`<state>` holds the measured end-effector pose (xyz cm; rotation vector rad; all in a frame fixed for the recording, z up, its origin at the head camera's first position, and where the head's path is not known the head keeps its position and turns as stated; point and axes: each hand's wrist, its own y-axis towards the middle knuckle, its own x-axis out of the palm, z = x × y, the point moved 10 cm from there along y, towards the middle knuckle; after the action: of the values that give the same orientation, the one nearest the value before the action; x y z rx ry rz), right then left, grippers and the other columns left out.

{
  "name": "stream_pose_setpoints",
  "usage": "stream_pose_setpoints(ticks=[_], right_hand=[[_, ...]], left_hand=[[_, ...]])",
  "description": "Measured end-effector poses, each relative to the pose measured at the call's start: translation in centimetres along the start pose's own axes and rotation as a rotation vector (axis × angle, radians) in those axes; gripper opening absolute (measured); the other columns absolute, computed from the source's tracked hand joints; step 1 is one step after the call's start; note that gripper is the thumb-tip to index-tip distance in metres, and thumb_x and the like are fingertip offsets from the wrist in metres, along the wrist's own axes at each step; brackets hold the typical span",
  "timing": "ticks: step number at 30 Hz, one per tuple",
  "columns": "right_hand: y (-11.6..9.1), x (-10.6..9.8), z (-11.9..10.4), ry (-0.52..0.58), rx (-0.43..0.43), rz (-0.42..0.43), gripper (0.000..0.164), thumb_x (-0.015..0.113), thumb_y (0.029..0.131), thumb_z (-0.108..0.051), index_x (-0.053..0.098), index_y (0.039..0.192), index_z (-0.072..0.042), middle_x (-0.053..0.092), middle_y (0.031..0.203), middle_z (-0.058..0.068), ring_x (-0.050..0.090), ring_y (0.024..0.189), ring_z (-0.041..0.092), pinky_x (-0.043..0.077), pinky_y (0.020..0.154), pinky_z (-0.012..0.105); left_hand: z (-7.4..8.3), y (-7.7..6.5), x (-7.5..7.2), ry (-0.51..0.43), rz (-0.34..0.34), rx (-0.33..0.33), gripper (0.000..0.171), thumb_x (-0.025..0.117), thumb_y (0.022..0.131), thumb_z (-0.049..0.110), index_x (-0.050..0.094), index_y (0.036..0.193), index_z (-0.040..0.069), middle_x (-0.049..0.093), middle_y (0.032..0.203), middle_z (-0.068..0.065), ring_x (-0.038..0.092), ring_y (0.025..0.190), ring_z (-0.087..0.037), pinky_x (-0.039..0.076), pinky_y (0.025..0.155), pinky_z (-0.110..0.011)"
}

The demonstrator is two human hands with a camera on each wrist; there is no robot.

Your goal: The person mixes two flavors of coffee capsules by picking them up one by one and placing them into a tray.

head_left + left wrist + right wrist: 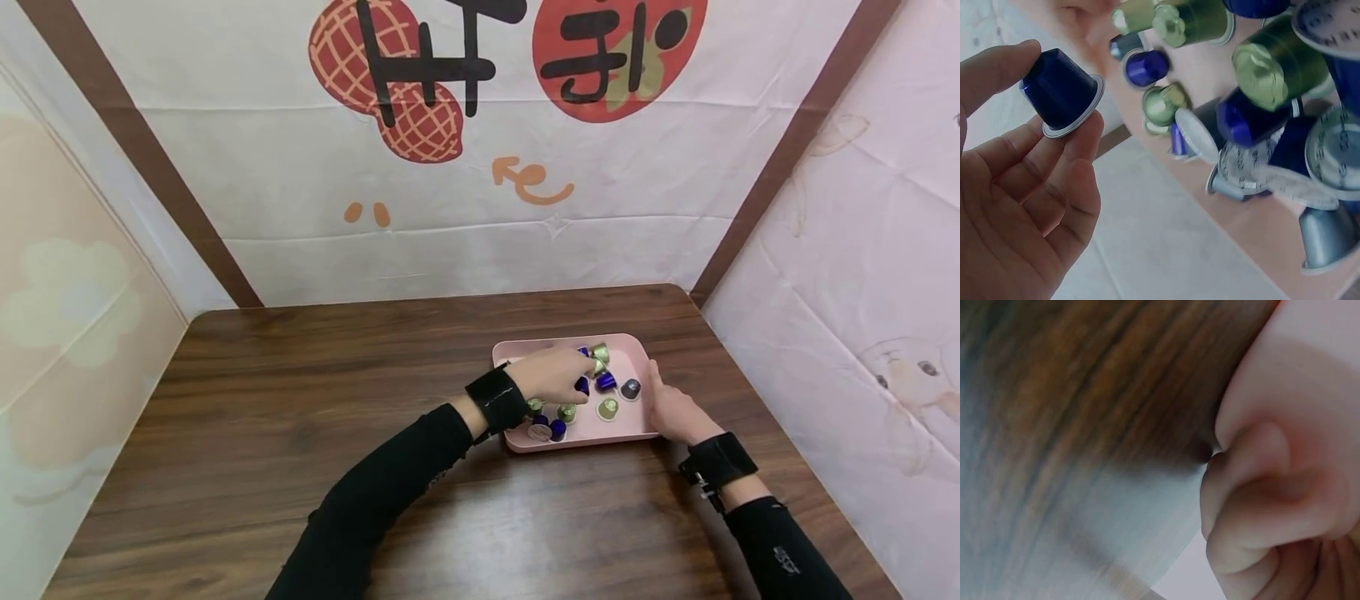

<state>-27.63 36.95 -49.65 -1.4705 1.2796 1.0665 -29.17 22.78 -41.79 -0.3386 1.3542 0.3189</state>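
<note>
A blue coffee capsule (1063, 87) with a silvery rim is pinched between the thumb and fingers of my left hand (551, 375), over the pink tray (621, 348). Beneath and around that hand lie more capsules: a blue one (606, 382), a green one (608, 408) and a dark grey one (630, 389). In the left wrist view several are heaped together, some showing printed lids. My right hand (671, 412) grips the tray's right edge, with curled fingers (1260, 519) against its side in the right wrist view.
The tray rests on a dark brown wooden table (337, 375), towards its far right. A printed white cloth (480, 267) hangs behind the table, and another patterned cloth (840, 317) hangs on the right side.
</note>
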Motion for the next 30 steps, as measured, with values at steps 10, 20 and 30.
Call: stream_pose_setpoints(ticks=[10,20,30], right_hand=[[0.1,0.2,0.2,0.016,0.048,-0.05,0.072,0.046,0.089,-0.002,0.0,0.142,0.015,0.057,0.09,0.03,0.056,0.075,0.031,0.046,0.071,0.048],[0.1,1.0,0.1,0.011,0.064,-0.07,0.075,0.048,0.088,-0.002,-0.001,0.142,0.014,0.056,0.083,0.024,0.055,0.07,0.028,0.046,0.067,0.045],[-0.5,0.4,-0.2,0.006,0.021,-0.031,0.071,0.046,0.088,-0.002,0.001,0.141,0.016,0.057,0.084,0.025,0.056,0.071,0.03,0.046,0.068,0.048]], left_hand=[[0.0,2.1,1.1,0.047,-0.032,-0.05,0.037,0.068,0.086,0.034,0.062,0.115,0.012,0.062,0.099,0.005,0.05,0.076,-0.007,0.04,0.061,-0.021],[-0.4,2.1,1.7,0.031,-0.027,-0.093,0.03,0.069,0.085,0.035,0.062,0.103,0.013,0.055,0.079,0.007,0.049,0.069,-0.008,0.037,0.057,-0.021],[-1.8,-0.5,0.4,-0.057,-0.004,-0.095,0.024,0.062,0.092,0.03,0.063,0.106,0.01,0.061,0.096,0.0,0.053,0.077,-0.01,0.043,0.068,-0.023]])
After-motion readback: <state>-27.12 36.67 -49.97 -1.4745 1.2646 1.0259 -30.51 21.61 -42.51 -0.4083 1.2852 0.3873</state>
